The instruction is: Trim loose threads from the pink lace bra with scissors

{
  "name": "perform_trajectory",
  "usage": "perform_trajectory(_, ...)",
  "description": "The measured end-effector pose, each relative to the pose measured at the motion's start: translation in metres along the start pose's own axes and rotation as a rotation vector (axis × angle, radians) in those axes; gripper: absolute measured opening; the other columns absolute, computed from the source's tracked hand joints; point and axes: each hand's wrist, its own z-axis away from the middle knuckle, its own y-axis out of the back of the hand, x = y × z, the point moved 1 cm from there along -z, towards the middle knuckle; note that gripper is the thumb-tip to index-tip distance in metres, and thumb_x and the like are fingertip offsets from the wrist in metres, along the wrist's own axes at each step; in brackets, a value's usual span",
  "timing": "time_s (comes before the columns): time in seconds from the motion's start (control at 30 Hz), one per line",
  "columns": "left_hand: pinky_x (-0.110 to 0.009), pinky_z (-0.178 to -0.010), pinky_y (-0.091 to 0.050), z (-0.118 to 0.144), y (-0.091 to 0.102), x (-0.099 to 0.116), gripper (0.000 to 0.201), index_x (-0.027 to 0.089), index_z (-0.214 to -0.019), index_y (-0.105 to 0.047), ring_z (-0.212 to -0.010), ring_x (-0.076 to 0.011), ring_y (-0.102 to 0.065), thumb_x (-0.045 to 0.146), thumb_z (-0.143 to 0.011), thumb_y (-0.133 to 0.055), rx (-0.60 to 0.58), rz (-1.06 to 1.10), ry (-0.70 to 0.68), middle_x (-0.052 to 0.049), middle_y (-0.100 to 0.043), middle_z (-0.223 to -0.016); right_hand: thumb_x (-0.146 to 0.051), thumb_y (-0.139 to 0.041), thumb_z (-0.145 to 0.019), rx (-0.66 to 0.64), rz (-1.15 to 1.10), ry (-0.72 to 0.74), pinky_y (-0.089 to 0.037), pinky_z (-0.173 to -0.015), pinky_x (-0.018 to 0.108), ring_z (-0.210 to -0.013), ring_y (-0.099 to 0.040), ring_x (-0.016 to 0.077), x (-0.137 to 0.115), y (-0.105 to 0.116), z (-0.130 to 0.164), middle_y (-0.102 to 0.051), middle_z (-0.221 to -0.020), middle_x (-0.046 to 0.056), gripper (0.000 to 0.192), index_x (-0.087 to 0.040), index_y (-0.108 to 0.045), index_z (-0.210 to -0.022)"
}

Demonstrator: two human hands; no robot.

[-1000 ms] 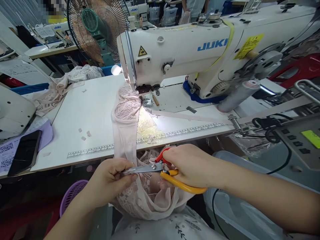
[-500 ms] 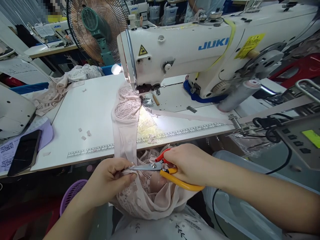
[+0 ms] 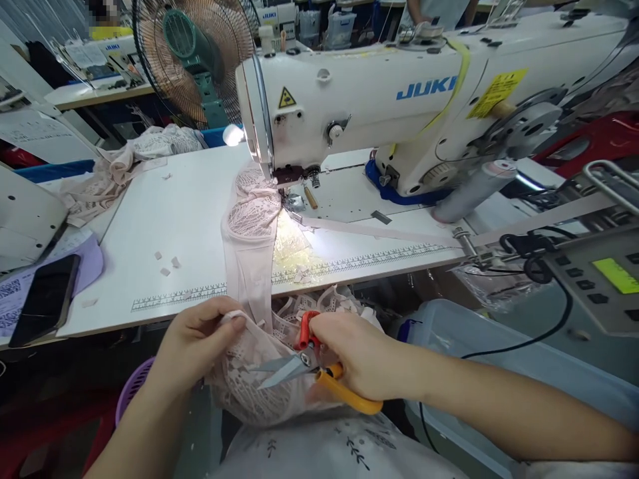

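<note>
My right hand [image 3: 357, 356] is closed round the handles of scissors [image 3: 287, 369] with one red and one orange grip; the blades stand apart over pale pink lace. Between thumb and fingers, my left hand [image 3: 202, 342] pinches the edge of a pale pink lace bra [image 3: 257, 392] hanging over my lap. Another stretch of pink lace bra [image 3: 249, 219] lies on the table, running from under the needle area of the sewing machine [image 3: 349, 106] down over the front edge. A narrow pink band [image 3: 379, 231] feeds in from the right.
A black phone [image 3: 44, 299] lies at the left table edge, near small fabric scraps [image 3: 174, 262]. A clear plastic bin [image 3: 449, 339] stands below right, a purple basket [image 3: 132, 386] below left. Behind are a fan [image 3: 200, 66] and more lace garments [image 3: 164, 141]. Part of another person shows at the top.
The scissors have opened and moved down and slightly left, off the edge they were on. My left hand has shifted left and up, drawing the bra edge with it.
</note>
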Motion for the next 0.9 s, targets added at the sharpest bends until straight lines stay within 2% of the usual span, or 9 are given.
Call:
perform_trajectory(0.1,-0.02,-0.052,-0.04,0.002,0.004,-0.007,0.009,0.017,-0.07,-0.067,-0.058,-0.0118,-0.053,0.025,-0.067,-0.071,0.121,0.087,0.08,0.001,-0.062,-0.065,-0.012,-0.069,-0.063,0.051,-0.007,0.015,-0.04,-0.055,0.024,-0.061,-0.05,0.0136,0.011,-0.01,0.001,-0.057,-0.074,0.003,0.026,-0.017,-0.046,-0.074)
perform_trajectory(0.23,-0.019,-0.053,-0.042,0.002,0.01,-0.014,0.009,0.017,-0.07,-0.067,-0.059,-0.012,-0.055,0.023,-0.066,-0.072,0.149,0.176,0.137,0.001,-0.064,-0.066,-0.012,-0.064,-0.066,0.126,-0.124,0.061,-0.044,-0.061,0.025,-0.073,-0.057,0.0165,0.019,-0.018,0.001,-0.059,-0.086,0.006,0.024,-0.018,-0.046,-0.081)
perform_trajectory(0.33,-0.018,-0.053,-0.043,0.003,0.011,-0.015,0.007,0.018,-0.069,-0.068,-0.061,-0.012,-0.056,0.023,-0.065,-0.072,0.154,0.189,0.105,0.001,-0.065,-0.067,-0.008,-0.061,-0.061,0.123,-0.089,0.114,-0.044,-0.062,0.027,-0.074,-0.056,0.018,0.015,-0.022,-0.004,-0.059,-0.082,0.005,0.025,-0.019,-0.043,-0.075)
perform_trajectory(0.43,-0.017,-0.054,-0.043,0.007,0.01,-0.012,0.005,0.018,-0.068,-0.068,-0.063,-0.0115,-0.056,0.021,-0.065,-0.072,0.176,0.163,0.06,0.001,-0.066,-0.071,-0.005,-0.056,-0.059,0.1,-0.068,0.142,-0.041,-0.056,0.025,-0.065,-0.051,0.0149,0.012,-0.027,-0.011,-0.054,-0.069,0.0,0.028,-0.021,-0.035,-0.066)
perform_trajectory(0.5,-0.016,-0.051,-0.042,0.011,0.013,-0.012,0.004,0.019,-0.068,-0.068,-0.063,-0.0108,-0.056,0.019,-0.066,-0.071,0.203,0.137,0.024,0.001,-0.065,-0.071,-0.004,-0.055,-0.058,0.097,-0.117,0.136,-0.04,-0.055,0.023,-0.063,-0.049,0.0131,0.013,-0.029,-0.014,-0.053,-0.07,0.0,0.03,-0.022,-0.032,-0.065)
perform_trajectory(0.63,-0.019,-0.05,-0.044,0.016,0.026,-0.016,0.004,0.021,-0.07,-0.071,-0.064,-0.0139,-0.058,0.018,-0.068,-0.071,0.183,0.109,-0.083,-0.001,-0.065,-0.07,-0.007,-0.056,-0.06,0.109,-0.151,0.095,-0.039,-0.053,0.022,-0.062,-0.046,0.0119,0.018,-0.03,-0.013,-0.052,-0.073,0.0,0.025,-0.021,-0.036,-0.068)
perform_trajectory(0.7,-0.022,-0.051,-0.046,0.018,0.031,-0.018,0.005,0.023,-0.07,-0.072,-0.064,-0.016,-0.059,0.018,-0.067,-0.072,0.148,0.098,-0.136,-0.002,-0.066,-0.069,-0.01,-0.054,-0.063,0.142,-0.151,0.094,-0.037,-0.051,0.022,-0.06,-0.044,0.0113,0.017,-0.028,-0.011,-0.049,-0.071,-0.001,0.021,-0.02,-0.037,-0.069)
perform_trajectory(0.77,-0.022,-0.052,-0.047,0.021,0.033,-0.017,0.005,0.023,-0.068,-0.072,-0.063,-0.0154,-0.059,0.019,-0.067,-0.071,0.166,0.071,-0.164,-0.002,-0.066,-0.069,-0.012,-0.053,-0.066,0.188,-0.134,0.121,-0.034,-0.049,0.021,-0.056,-0.04,0.0104,0.015,-0.026,-0.008,-0.045,-0.066,-0.002,0.02,-0.02,-0.035,-0.068)
perform_trajectory(0.9,-0.018,-0.048,-0.048,0.029,0.031,-0.013,0.003,0.023,-0.068,-0.072,-0.06,-0.0134,-0.058,0.021,-0.066,-0.072,0.209,0.023,-0.123,-0.001,-0.067,-0.068,-0.017,-0.054,-0.068,0.273,-0.089,0.148,-0.029,-0.045,0.021,-0.051,-0.032,0.009,0.01,-0.025,-0.006,-0.037,-0.062,-0.004,0.022,-0.021,-0.032,-0.068)
